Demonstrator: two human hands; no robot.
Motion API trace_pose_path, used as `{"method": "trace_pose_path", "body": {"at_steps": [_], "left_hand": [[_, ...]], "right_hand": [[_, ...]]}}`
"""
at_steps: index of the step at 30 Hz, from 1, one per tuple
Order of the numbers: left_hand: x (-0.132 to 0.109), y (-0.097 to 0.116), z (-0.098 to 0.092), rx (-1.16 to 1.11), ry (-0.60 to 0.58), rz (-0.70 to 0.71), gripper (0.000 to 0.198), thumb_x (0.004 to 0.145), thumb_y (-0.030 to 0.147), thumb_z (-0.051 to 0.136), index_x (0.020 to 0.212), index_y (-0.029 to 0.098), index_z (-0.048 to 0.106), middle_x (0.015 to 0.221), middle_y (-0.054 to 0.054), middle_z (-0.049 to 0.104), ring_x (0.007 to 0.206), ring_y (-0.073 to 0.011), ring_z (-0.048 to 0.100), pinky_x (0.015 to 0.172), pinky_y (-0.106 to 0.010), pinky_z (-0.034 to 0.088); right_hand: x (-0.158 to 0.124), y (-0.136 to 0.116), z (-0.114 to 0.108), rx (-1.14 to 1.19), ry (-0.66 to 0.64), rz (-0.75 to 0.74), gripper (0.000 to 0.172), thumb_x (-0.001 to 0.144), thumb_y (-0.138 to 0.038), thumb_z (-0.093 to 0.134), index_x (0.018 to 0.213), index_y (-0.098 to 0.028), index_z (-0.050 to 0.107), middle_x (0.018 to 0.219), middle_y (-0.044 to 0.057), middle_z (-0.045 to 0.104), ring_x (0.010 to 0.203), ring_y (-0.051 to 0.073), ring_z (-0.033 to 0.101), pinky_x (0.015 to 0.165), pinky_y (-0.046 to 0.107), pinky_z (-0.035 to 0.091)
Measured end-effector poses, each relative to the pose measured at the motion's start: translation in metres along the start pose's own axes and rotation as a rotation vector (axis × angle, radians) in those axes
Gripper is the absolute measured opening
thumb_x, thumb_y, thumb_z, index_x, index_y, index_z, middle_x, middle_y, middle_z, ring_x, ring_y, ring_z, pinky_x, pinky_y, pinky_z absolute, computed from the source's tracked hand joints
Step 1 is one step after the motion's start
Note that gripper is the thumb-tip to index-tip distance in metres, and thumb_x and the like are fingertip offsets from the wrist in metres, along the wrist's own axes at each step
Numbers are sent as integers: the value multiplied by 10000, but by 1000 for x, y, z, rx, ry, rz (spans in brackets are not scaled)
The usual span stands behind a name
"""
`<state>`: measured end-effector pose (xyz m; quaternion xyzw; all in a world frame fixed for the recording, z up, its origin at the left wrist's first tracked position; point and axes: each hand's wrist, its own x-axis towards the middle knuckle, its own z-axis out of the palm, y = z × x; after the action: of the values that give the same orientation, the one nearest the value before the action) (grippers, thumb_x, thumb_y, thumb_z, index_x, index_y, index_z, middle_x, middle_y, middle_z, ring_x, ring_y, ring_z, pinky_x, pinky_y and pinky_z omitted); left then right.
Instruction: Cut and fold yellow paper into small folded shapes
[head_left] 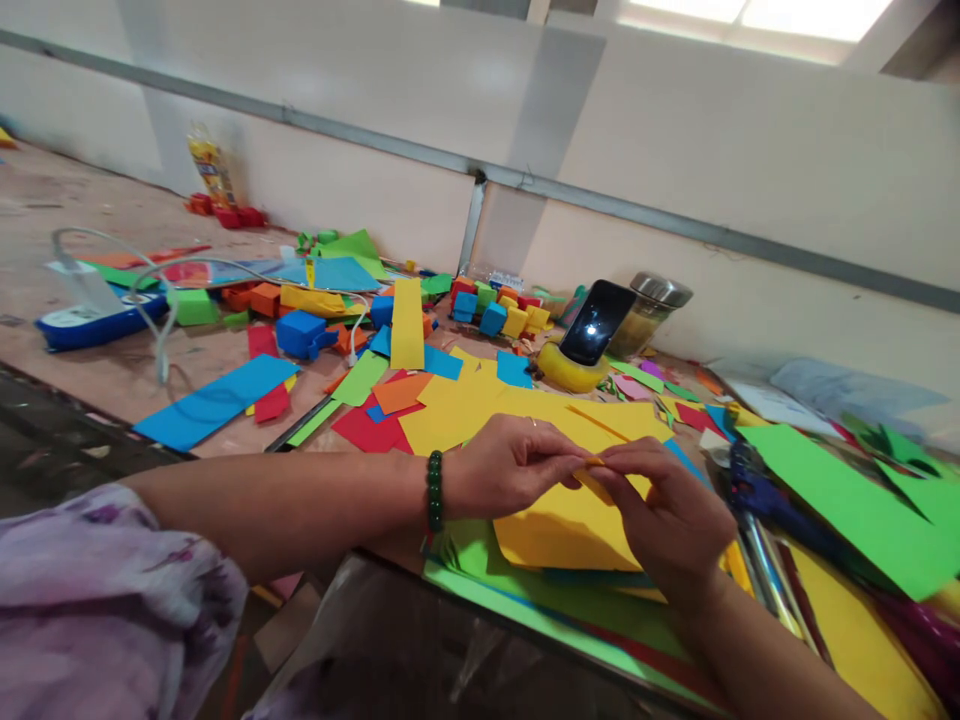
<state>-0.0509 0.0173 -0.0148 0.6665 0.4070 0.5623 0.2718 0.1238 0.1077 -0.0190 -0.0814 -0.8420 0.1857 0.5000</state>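
Note:
My left hand [517, 462], with a green bead bracelet [435, 490] at its wrist, pinches one end of a small piece of yellow paper [594, 484]. The fingers of my right hand [667, 505] are closed on the other end of that piece, which looks folded. Both hands meet above yellow sheets [555, 535] stacked over green sheets [480, 560] at the table's near edge. A thin yellow paper strip [596, 422] lies just behind the fingers.
A phone [598, 322] leans on a yellow roll [566, 370], beside a lidded jar [656, 310]. Folded paper blocks [495, 312] stand at the back. A blue power strip [105, 320] with cables is far left. Green sheets [855, 500] lie over tools at right.

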Motion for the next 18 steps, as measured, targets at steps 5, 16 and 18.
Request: {"method": "trace_pose_path", "body": {"at_steps": [5,16,18], "left_hand": [[0,-3,2,-31,24,-53,175,848,187,604,951,94,711,815,-91,731,736,-146,674,698,-240,537],[4,-9,1,-264,35,-244,275,753,207,717,876,167,475,759,19,594,597,-90,626,566,-201,488],[5,-11,1,-333,26,-277,285,759,206,714,908,163,475,720,19,607,602,-106,639,595,-230,518]], "right_hand": [[2,-1,1,26,-23,16,200,727,-87,749,834,-232,662,735,5,689,672,170,637,599,307,511],[12,-13,3,110,-26,473,230,736,-382,759,650,-192,662,579,-2,652,503,121,572,443,210,482],[12,-10,1,152,-58,519,260,760,-411,735,650,-185,667,575,-1,637,503,115,558,448,210,483]]}}
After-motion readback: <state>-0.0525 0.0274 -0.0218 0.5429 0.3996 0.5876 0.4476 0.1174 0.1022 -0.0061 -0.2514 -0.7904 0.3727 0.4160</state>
